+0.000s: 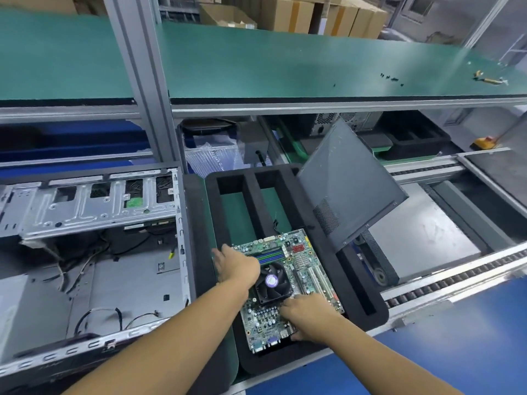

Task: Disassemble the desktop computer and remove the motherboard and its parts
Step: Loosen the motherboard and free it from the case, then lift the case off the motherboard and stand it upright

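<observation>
Two bare hands steady a green printed-circuit motherboard at the near end of a black moulded-foam tray on a factory bench. The board is already out of the opened grey sheet-metal computer case, which lies just to the left with loose cables trailing across its floor. The right hand grips the board's near right corner, fingers curled over the top and thumb tucked at the port edge. The left hand lies at the far left edge beside the memory slots, fingers reaching outward; whether they hook under the board cannot be told. The step in hand looks to be seating the board in the tray. Stripping its parts would follow, likely starting with the square black plastic cooling fan at its centre. That calls for a firm seat in the soft foam and care round the brittle, component-studded surface. A flat grey steel side panel, perforated at one corner, leans over the tray's far right. Small black screws dot the smooth green-matted shelf above.
</observation>
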`<state>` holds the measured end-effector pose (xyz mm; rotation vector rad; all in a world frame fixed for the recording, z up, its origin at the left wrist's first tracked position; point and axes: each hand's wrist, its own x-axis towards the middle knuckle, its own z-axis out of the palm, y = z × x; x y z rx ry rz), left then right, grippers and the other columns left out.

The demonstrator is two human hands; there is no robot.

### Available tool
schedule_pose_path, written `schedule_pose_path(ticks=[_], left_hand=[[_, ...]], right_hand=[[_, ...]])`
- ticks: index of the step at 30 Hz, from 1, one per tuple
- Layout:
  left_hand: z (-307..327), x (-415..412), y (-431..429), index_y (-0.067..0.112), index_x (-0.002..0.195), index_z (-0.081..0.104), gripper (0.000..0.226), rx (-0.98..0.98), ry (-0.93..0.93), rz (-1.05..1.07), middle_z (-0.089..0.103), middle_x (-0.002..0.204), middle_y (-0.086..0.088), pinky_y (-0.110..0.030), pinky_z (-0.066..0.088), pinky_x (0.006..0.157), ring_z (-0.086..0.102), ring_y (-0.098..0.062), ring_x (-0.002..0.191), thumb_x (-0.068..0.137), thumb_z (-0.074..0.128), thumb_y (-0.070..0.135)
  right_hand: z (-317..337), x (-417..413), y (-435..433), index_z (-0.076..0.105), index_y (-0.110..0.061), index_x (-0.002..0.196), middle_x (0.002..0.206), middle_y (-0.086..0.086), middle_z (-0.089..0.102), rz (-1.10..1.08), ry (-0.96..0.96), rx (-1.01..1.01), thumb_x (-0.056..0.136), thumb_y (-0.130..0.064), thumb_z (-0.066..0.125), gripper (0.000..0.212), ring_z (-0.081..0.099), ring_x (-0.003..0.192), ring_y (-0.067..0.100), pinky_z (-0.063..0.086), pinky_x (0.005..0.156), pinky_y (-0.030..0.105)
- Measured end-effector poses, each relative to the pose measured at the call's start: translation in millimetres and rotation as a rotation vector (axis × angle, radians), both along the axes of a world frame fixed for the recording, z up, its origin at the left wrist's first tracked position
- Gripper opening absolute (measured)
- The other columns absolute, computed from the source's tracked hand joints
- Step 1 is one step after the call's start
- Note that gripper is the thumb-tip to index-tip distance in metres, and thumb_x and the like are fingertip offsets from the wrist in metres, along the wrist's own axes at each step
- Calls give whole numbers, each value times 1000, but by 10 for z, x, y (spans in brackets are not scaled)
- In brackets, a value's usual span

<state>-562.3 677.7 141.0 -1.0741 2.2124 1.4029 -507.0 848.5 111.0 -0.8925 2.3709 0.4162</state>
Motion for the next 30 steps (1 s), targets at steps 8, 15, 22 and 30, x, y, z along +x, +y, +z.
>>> schedule_pose_path(ticks=[8, 15, 22, 30], left_hand=[[478, 65, -826, 31, 109, 64, 35, -21, 461, -550, 56, 136, 10, -19, 46, 55, 58, 0, 64, 93, 46, 5], [579, 190, -2519, 32, 91, 67, 34, -254, 612, -490, 65, 96, 16, -21, 48, 77, 58, 4, 86, 90, 50, 2], [400, 255, -4023, 8, 135, 49, 52, -747, 264, -224, 33, 151, -16, -51, 38, 105, 35, -39, 134, 87, 65, 17], [230, 241, -4293, 7, 144, 24, 63, -491, 129, -136, 52, 129, -22, -44, 52, 83, 57, -40, 103, 88, 54, 5]], right_hand=[[744, -227, -790, 57, -9, 77, 86, 5, 58, -202, -366, 162, 96, -55, 49, 50, 57, 78, 29, 46, 71, 35], [969, -665, -1753, 63, -12, 92, 74, -1, 71, -640, -173, -446, 99, -52, 44, 45, 69, 65, 18, 51, 60, 28], [644, -567, -2418, 26, -8, 135, 116, 13, 57, -970, -151, -532, 92, -47, 62, 69, 56, 87, 24, 46, 67, 34], [606, -501, -2502, 44, -18, 110, 91, 5, 61, -1067, 12, -712, 87, 0, 42, 29, 62, 76, 24, 46, 52, 30]])
